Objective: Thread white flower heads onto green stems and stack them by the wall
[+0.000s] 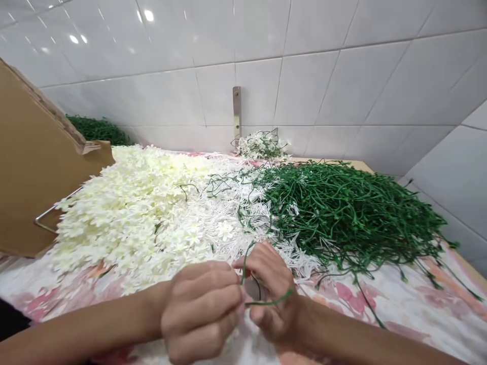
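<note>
My left hand is closed, its fingertips pinched together on a thin green artificial flower stem. Opposite it, my right hand curls its fingers and thumb round the same stem, parts of which loop up and out between the two hands. The fingertips of both hands nearly meet, and what lies right between them is partly hidden. Just beyond the hands is a heap of thin white plastic pieces. A big pile of cream-white artificial blossoms spreads to the left, and a heap of green stems to the right.
A cardboard box stands at the left, with a bent metal wire by it. More greenery lies behind it. A small flower bunch rests against the tiled wall, near a metal bracket. A floral cloth covers the table.
</note>
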{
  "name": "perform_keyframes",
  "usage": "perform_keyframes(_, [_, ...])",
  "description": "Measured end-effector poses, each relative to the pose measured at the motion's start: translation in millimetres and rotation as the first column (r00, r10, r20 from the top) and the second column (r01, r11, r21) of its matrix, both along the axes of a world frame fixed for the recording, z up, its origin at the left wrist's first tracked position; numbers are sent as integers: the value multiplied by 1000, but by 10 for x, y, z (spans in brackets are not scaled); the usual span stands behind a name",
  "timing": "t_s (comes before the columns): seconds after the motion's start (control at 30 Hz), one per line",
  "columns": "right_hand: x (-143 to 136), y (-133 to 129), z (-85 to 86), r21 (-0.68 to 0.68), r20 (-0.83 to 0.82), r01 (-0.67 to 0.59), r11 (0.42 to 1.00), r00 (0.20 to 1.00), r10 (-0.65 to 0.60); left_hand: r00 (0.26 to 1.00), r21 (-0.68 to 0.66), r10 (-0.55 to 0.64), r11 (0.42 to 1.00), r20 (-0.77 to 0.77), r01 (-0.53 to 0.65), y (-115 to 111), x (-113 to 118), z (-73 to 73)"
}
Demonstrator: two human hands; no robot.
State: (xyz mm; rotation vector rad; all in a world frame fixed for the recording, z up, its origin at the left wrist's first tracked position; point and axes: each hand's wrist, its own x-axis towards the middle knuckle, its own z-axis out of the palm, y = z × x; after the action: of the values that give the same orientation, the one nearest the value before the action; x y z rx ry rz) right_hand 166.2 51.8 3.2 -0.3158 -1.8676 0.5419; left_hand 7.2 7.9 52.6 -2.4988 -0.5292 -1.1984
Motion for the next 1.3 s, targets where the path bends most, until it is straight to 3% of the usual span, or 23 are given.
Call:
perform_keyframes(0.07, [12,-2,28,3,22,-35,999,999,35,996,148,7,989,-84,5,-8,8,-120])
perform_keyframes(0.17, [24,-8,37,-81,66,41,996,997,-36,974,162,66,986,-216,-31,67,-26,-224])
perform_keyframes(0.23, [21,-7,8,-118,69,141,983,989,-133,973,78,57,996,-222,-41,128,-97,-232])
perform_keyframes(0.3, [10,0,-40,-155,67,206,966,978,-197,990,-50,81,995,-112,-87,194,-212,-203])
perform_keyframes(0.37, [-7,10,-97,-228,66,240,944,971,-231,974,-147,213,964,-71,-222,265,-352,-162])
perform_keyframes(0.47, [-26,21,-162,-307,63,284,909,958,-278,917,-277,351,877,-189,-392,364,-534,-135])
perform_keyframes(0.63, [-22,17,-163,-322,90,285,903,958,-271,847,-307,446,795,-289,-523,434,-585,-254])
perform_keyframes(0.77, [-6,18,-102,-315,124,254,915,966,-226,846,-308,483,789,-225,-532,452,-524,-345])
perform_keyframes(0.9, [-15,43,-30,-144,241,319,937,929,-279,862,-324,495,802,-111,-502,447,-529,-334])
perform_keyframes(1.17, [-72,47,-144,1,577,332,943,771,-272,856,-342,517,808,21,-480,374,-543,-249])
perform_keyframes(1.3, [-67,59,-151,24,514,288,957,818,-259,867,-346,495,824,51,-450,356,-521,-253])
